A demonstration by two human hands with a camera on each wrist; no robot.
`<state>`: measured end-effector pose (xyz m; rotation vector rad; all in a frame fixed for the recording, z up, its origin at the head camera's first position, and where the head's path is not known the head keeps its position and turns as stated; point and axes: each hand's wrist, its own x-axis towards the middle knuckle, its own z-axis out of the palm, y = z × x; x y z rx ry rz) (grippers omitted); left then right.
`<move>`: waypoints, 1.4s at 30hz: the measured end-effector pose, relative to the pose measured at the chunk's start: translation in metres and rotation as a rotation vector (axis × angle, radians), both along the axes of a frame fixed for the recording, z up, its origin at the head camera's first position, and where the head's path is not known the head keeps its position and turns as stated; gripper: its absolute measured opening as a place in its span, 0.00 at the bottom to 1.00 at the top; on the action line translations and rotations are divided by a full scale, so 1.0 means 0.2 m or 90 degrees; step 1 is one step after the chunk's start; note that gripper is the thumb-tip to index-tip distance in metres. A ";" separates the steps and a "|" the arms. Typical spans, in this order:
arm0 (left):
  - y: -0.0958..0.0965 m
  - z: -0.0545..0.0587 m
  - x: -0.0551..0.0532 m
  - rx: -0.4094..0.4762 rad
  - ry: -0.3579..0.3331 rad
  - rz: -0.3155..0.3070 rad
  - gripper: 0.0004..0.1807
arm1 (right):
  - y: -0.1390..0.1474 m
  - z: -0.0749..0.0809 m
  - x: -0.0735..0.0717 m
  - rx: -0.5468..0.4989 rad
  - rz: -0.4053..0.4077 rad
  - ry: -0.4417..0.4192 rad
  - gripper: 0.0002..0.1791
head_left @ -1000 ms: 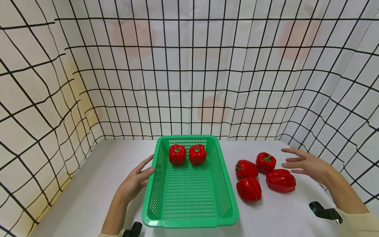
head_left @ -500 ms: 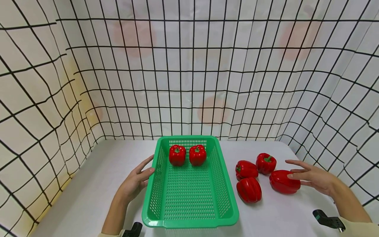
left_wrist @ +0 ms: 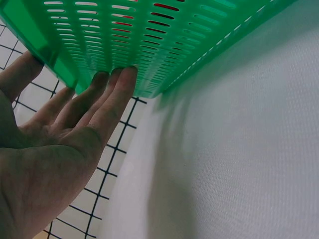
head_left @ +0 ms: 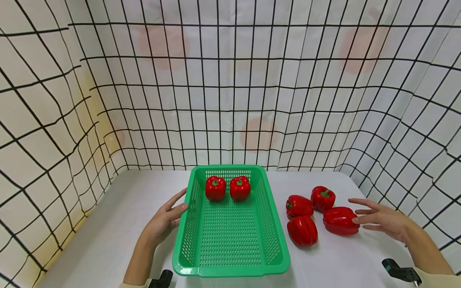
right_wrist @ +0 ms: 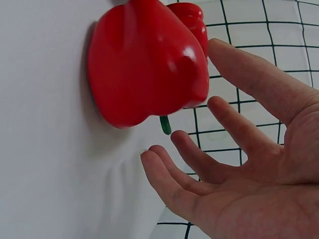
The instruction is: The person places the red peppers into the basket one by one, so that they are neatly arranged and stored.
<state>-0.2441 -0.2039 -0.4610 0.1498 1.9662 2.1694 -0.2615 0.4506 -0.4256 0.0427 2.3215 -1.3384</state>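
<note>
The white tabletop (head_left: 101, 232) carries a green basket (head_left: 227, 272) in its middle, the basket's back end close to the tabletop's far edge. The left hand (head_left: 163, 222) is open, its fingers almost straight and touching the basket's left side, perhaps for steadying it. The right hand (head_left: 385, 219), near the tabletop's right edge, is also open, fingers spread, and it grips nothing. Its thumb is at the outer pepper (head_left: 336, 221), which lies on its side (if they touch, I cannot tell). Between this pepper and the basket's right edge are 3 others: the front pepper (head_left: 303, 231), the middle pepper (head_left: 300, 207) and the back pepper (head_left: 323, 199). Inside the basket, 2 stand upright at its far edge, the left pepper (head_left: 215, 189) and the right pepper (head_left: 240, 188). I judge the step in hand as reaching for the outer pepper; the next move calls for closing thumb and fingers around it, without pushing its neighbours.
</note>
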 end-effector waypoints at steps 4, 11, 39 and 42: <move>0.00 0.00 0.00 -0.001 0.002 -0.002 0.37 | 0.02 -0.03 0.00 -0.013 -0.001 -0.014 0.48; 0.00 0.00 0.00 0.002 0.003 -0.004 0.37 | 0.03 -0.09 0.01 -0.036 -0.009 -0.039 0.49; 0.00 -0.01 0.00 0.002 0.004 -0.006 0.37 | -0.04 -0.05 0.03 -0.023 -0.011 -0.012 0.45; 0.00 -0.01 0.00 0.002 0.002 -0.004 0.37 | -0.07 -0.04 0.02 -0.008 -0.013 0.001 0.45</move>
